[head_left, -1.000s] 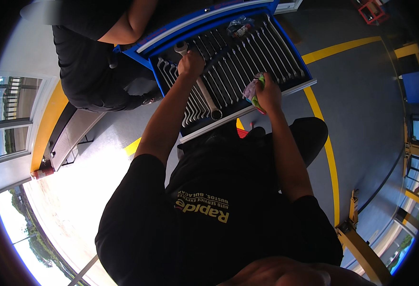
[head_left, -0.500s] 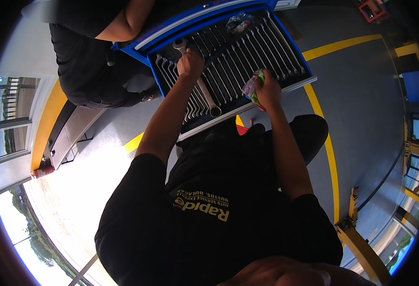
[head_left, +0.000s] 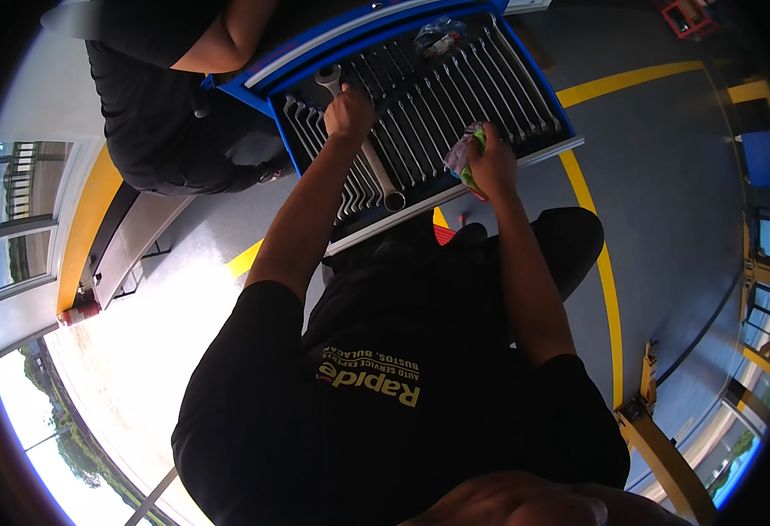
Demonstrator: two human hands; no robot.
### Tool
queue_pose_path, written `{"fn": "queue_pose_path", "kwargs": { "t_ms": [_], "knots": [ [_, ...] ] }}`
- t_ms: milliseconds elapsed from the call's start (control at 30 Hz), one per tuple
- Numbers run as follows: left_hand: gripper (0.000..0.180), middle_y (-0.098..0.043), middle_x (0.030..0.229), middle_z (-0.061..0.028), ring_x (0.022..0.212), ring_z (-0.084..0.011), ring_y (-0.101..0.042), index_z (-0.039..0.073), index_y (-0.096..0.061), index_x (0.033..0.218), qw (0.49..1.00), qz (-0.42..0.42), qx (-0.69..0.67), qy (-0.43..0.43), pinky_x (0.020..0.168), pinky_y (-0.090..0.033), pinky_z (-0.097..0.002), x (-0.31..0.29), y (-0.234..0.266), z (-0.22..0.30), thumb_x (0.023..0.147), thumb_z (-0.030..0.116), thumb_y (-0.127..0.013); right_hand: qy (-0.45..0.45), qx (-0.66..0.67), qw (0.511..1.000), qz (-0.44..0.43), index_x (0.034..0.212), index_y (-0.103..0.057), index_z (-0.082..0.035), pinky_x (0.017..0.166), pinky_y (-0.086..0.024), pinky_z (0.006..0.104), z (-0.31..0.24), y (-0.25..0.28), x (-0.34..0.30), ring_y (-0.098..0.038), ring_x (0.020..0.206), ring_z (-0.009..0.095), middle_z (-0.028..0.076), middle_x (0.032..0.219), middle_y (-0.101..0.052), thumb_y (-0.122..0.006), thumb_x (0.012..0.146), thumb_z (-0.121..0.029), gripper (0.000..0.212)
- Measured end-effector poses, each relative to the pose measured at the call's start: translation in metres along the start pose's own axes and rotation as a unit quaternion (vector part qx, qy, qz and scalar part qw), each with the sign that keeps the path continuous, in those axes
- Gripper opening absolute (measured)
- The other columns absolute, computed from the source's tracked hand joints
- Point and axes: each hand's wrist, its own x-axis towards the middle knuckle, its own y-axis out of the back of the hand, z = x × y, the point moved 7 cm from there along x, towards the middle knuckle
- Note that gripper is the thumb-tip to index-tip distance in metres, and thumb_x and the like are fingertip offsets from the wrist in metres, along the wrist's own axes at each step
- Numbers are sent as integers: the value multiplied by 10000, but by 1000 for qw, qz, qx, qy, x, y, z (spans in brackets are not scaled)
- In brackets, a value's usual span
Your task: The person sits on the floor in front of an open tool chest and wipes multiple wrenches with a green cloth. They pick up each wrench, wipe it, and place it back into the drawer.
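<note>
A blue tool drawer [head_left: 363, 235] stands pulled out in front of me, with rows of wrenches [head_left: 466, 88] lying in its dark liner. My left hand [head_left: 349, 114] is closed around the upper shaft of a large combination wrench [head_left: 376, 167]. That wrench lies lengthwise among the smaller ones, its open jaw beyond my fist and its ring end near the drawer's front edge. Over the front right part of the drawer, my right hand [head_left: 493, 164] grips a crumpled multicoloured rag [head_left: 465, 156]. Its fingers are partly hidden by the hand and cloth.
Another person in dark clothes [head_left: 174, 131] is close by at the upper left, beside the drawer. A clear plastic packet [head_left: 440, 37] lies at the drawer's back. Yellow lines [head_left: 604, 263] mark the grey floor on the right, where a yellow lift arm [head_left: 665, 460] stands.
The large wrench's open end has shifted slightly left and away from me with my left hand. My right hand and the rag have barely moved.
</note>
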Motion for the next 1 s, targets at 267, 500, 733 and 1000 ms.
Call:
{"fn": "queue_pose_path", "kwargs": {
  "t_ms": [267, 500, 733, 1000],
  "knots": [
    [571, -685, 1090, -299, 1096, -454, -643, -62, -679, 1052, 1000, -3, 16, 22, 990, -493, -493, 11, -7, -6, 1024, 307, -244, -3, 3, 1000, -26, 1242, -541, -125, 736, -526, 548, -1, 6, 0, -685, 837, 433, 224, 876, -699, -586, 935, -270, 343],
    [407, -683, 1181, -236, 1135, -397, -653, 14, -682, 1162, 990, -98, 105, -7, 968, -518, -486, 16, -16, 7, 970, 282, -442, -8, -3, 1000, -14, 1241, -541, -127, 732, -527, 545, 5, 8, 2, -685, 834, 430, 224, 869, -697, -586, 937, -271, 340],
    [362, -700, 1192, -173, 1145, -375, -657, 122, -709, 1178, 937, -228, 238, -115, 942, -534, -473, 121, -90, -74, 869, 299, -641, 5, 18, 1000, -11, 1240, -543, -130, 744, -523, 553, -1, 1, 11, -681, 836, 437, 227, 872, -698, -585, 932, -277, 344],
    [317, -725, 1109, -170, 1065, -349, -695, 82, -737, 1094, 976, -105, 172, -79, 894, -552, -441, 38, -11, 36, 880, 298, -646, -8, 14, 1000, 0, 1228, -546, -127, 734, -521, 555, 3, 23, 26, -680, 820, 438, 221, 855, -696, -585, 921, -262, 338]
  ]
}}
